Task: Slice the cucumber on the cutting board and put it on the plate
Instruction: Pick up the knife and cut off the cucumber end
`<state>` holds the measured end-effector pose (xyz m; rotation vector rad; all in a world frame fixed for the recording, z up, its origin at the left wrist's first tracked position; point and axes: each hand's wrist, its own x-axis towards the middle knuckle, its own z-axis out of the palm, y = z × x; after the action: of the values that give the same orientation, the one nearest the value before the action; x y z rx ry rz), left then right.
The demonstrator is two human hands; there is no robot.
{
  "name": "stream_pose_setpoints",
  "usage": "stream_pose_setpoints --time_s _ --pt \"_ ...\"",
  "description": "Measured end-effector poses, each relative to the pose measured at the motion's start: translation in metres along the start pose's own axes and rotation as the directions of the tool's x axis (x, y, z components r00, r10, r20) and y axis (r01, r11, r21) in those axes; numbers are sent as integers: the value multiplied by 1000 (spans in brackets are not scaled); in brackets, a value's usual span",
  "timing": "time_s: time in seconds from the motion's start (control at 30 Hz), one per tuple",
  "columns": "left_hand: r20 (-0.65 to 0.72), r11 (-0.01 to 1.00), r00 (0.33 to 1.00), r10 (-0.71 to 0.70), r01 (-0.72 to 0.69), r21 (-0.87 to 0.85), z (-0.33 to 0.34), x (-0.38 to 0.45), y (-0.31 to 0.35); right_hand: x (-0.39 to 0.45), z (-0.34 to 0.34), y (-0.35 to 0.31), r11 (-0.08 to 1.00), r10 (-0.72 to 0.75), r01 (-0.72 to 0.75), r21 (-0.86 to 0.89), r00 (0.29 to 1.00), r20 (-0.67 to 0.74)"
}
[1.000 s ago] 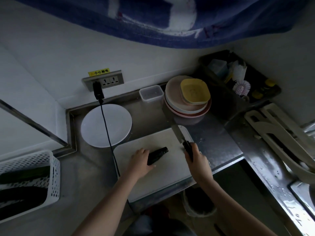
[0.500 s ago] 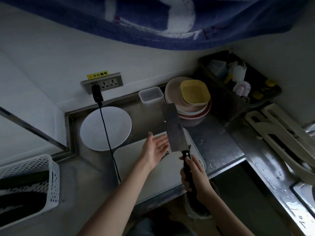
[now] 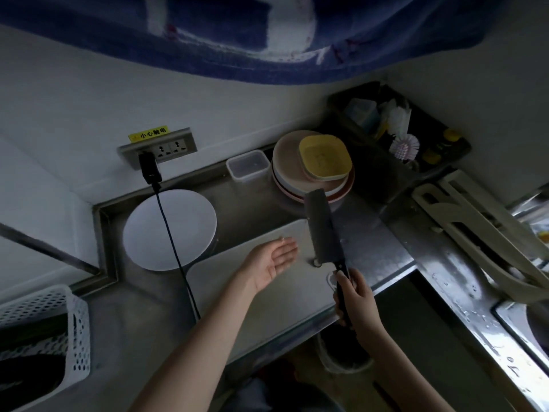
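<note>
My left hand [image 3: 274, 260] hovers open, palm up, over the white cutting board [image 3: 267, 301]. To its right, my right hand [image 3: 355, 301] grips the handle of a dark cleaver [image 3: 322, 227], whose blade is raised and points away toward the stacked plates. A small pale cucumber slice [image 3: 317, 263] shows just under the heel of the blade. The larger cucumber piece is out of sight. The white plate [image 3: 169, 230] sits bare on the counter, left of the board.
A black cable [image 3: 175, 251] runs from the wall socket across the plate's right edge and the board's left end. A white basket [image 3: 44, 337] with dark cucumbers stands at the left. Stacked plates [image 3: 312, 173] and a clear box [image 3: 248, 165] sit behind; a sink lies right.
My left hand let go of the dark cucumber piece and turned palm up. My right hand lifted the cleaver off the board. The cucumber piece has gone from view.
</note>
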<state>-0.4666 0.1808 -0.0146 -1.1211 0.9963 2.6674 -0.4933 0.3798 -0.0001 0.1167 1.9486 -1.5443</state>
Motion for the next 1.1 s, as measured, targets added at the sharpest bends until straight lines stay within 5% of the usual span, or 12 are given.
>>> stream_pose_setpoints --time_s 0.07,0.13,0.23,0.37,0.5,0.83,0.97,1.1 --pt "-72 977 996 43 -27 214 2 8 3 4 -9 5 969 -114 90 -232 989 -95" --pt "-122 830 974 191 -94 550 -3 17 7 7 -19 12 862 -258 169 -478 958 -126" --pt "30 238 940 339 -116 964 -22 19 9 11 -26 20 727 -346 178 -663 929 -130" --pt "192 -142 949 251 -160 977 -39 18 -8 8 -21 27 670 -380 192 -717 918 -109" --pt "284 -321 917 280 -189 928 -39 26 -16 5 -14 37 673 -353 178 -718 930 -101" --pt "154 -107 887 435 -119 987 -33 49 -34 -1 -16 49 690 -292 112 -715 947 -133" --pt "204 -124 863 462 -165 978 -34 54 -44 -3 -20 49 697 -280 94 -711 949 -149" --pt "22 91 819 573 -90 992 -30 57 -43 -4 -19 50 718 -259 76 -692 952 -163"
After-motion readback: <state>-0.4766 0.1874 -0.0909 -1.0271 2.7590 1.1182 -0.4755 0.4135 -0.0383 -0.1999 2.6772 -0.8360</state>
